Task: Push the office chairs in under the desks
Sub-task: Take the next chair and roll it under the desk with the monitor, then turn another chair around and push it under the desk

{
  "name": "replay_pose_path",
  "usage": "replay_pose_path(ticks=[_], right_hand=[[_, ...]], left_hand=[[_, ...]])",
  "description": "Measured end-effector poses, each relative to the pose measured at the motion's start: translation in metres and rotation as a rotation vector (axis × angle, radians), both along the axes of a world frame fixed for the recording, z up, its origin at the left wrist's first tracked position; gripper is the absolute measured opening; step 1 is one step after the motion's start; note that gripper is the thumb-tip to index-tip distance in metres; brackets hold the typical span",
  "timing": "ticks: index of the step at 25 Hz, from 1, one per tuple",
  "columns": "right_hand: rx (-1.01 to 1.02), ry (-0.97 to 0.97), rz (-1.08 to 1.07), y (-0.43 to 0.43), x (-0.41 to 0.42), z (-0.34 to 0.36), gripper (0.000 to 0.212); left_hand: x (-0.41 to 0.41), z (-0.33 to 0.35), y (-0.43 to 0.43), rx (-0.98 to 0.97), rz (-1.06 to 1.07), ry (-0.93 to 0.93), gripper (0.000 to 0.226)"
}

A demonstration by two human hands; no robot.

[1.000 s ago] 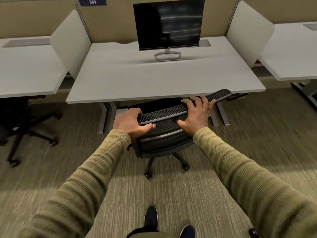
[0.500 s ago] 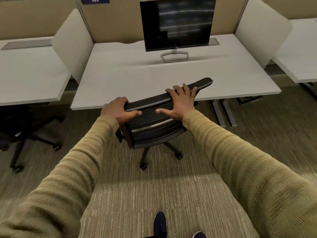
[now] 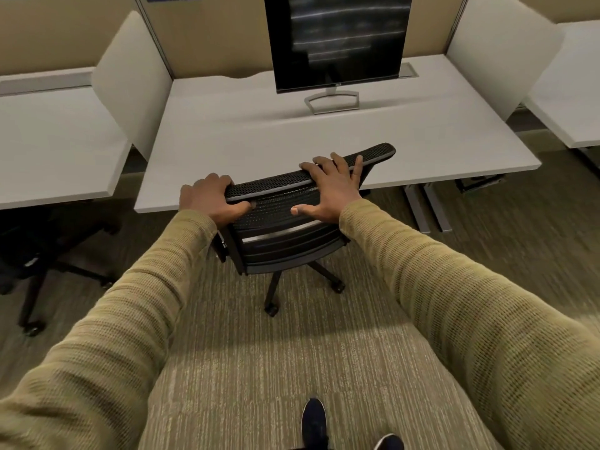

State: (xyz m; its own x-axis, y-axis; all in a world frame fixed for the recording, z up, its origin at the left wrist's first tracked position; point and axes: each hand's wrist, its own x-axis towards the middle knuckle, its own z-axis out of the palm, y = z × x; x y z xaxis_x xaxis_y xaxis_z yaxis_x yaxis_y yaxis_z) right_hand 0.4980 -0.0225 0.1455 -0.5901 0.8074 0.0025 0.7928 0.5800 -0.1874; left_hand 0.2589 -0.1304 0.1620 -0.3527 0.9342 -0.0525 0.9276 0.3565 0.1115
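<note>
Chair [image 3: 285, 228] is what matters here, black mesh one on wheels, and it's sitting right at the front edge of the middle surface [image 3: 292, 141]; seat looks already tucked under, with the top of the backrest poking up over the edge; the backrest looks turned a bit, right end further in than the left. I'd say the push is nearly done, so go easy; roll it straight and slow so the backrest top doesn't bang the edge, and square it up by pressing a touch more on the left side. Monitor [image 3: 336, 43] sits well back, no worry there. Left hand [image 3: 211, 198] is curled around the top rail at its left end, thumb underneath; right hand [image 3: 331, 186] lies flat and spread over the rail, fingers forward, pressing rather than gripping. Another chair [image 3: 39, 251] is under the left surface.
</note>
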Motion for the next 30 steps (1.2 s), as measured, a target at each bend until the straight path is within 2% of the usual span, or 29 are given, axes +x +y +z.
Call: replay_pose_path(ticks=[6,11,14,16,20,26,30], right_hand=[[0.043,-0.063,0.012,-0.01,0.011,0.005,0.101],[0.034,0.047,-0.032,-0.052,0.022,-0.005,0.102],[0.01,0.133,-0.056,-0.082,0.037,-0.016,0.096],[-0.023,0.152,-0.091,-0.101,0.056,-0.028,0.094],[-0.126,0.126,-0.228,-0.14,0.115,-0.055,0.094],[-0.191,0.157,-0.465,-0.23,0.226,-0.082,0.093],[-0.191,0.175,-0.622,-0.311,0.307,-0.089,0.092]], left_hand=[[0.007,-0.005,-0.004,0.006,0.027,0.091,0.062],[0.034,-0.014,-0.014,0.093,0.028,0.158,0.081],[0.088,-0.038,-0.026,0.151,-0.213,0.195,0.11],[0.132,-0.058,-0.036,0.181,-0.376,0.169,0.115],[0.21,-0.083,-0.061,0.079,-0.479,0.017,0.115],[0.314,-0.102,-0.103,-0.078,-0.682,0.01,0.11],[0.397,-0.11,-0.155,-0.09,-0.849,0.02,0.114]])
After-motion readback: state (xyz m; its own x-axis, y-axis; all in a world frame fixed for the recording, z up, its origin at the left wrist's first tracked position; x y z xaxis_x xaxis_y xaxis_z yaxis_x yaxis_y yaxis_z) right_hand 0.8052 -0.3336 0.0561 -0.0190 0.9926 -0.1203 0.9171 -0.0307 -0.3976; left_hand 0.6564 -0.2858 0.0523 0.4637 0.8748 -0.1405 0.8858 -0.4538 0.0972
